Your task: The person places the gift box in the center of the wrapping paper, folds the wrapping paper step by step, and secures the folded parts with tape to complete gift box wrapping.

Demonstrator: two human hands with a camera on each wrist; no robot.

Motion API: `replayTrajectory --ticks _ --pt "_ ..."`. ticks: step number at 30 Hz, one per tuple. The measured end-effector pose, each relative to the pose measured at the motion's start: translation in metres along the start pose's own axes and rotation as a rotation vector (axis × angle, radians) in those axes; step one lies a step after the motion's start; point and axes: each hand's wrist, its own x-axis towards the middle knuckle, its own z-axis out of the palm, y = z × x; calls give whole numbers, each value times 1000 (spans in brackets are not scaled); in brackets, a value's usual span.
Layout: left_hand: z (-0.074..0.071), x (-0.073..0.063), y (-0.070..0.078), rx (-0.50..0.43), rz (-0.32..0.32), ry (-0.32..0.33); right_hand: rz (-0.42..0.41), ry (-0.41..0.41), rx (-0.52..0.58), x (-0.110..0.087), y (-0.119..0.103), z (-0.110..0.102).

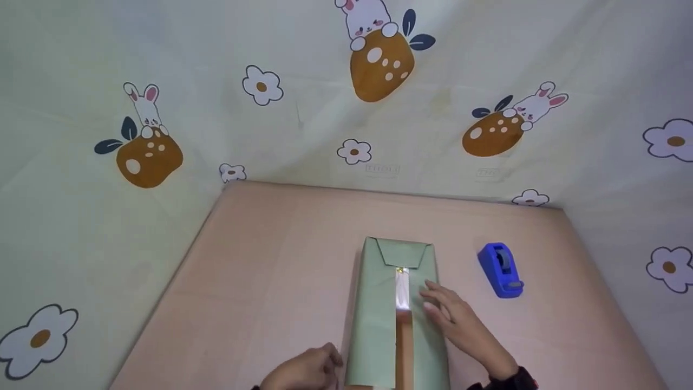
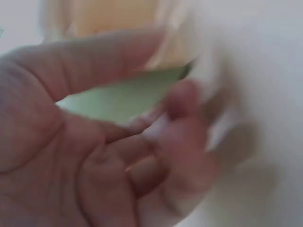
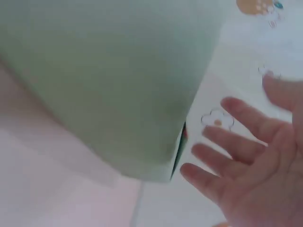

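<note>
A long box wrapped in green paper [image 1: 373, 319] lies lengthwise before me in the head view. Its far end has a folded-down flap [image 1: 401, 252], while a gap between the paper's long edges shows a shiny strip and brown cardboard [image 1: 404, 346]. My right hand [image 1: 460, 325] is over the box's right side with fingers spread; in the right wrist view they stand beside the green paper, holding nothing. By the near left side of the box is my left hand [image 1: 306, 371]. Blurred in the left wrist view, its fingers [image 2: 184, 142] bend loosely, the thumb apart from them.
A blue tape dispenser [image 1: 501, 271] stands to the right of the box. The table [image 1: 260, 260] has a pinkish-tan surface, bounded at the back and sides by a pale cloth [image 1: 303, 141] printed with rabbits, fruit and flowers.
</note>
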Motion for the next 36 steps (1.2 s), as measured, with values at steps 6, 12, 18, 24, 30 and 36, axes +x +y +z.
replayTrajectory --ticks 6,12,18,24,30,36 --pt "-15 55 20 -99 159 258 337 14 245 -1 28 4" --pt "1 88 34 -201 114 280 450 9 417 3 39 24" --pt "1 92 35 -182 200 291 454 12 381 3 36 26" --pt "-9 102 42 -96 206 303 447 -18 346 10 36 16" --pt "-48 136 63 -105 95 284 414 -19 404 41 40 -15" --pt "-83 187 69 -200 14 301 398 -22 429 91 50 -28"
